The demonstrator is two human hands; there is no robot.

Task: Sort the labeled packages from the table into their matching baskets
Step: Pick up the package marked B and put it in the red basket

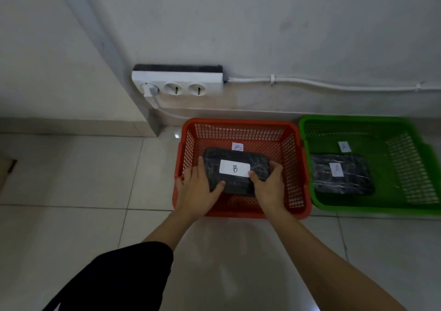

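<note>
Head view is showing us lowering the black package labelled B [235, 174] into the red basket [241, 211], whose own B tag [237, 147] is peeking out just behind it; our left hand [198, 186] is gripping its left end and our right hand [267, 186] its right end, and whether it is resting on the basket floor we cannot tell. We are judging the placing step nearly finished, with the A package [341, 174] lying in the green basket [358, 205] beside it, so we are next needing to loosen both hands and lift them clear of the rim.
</note>
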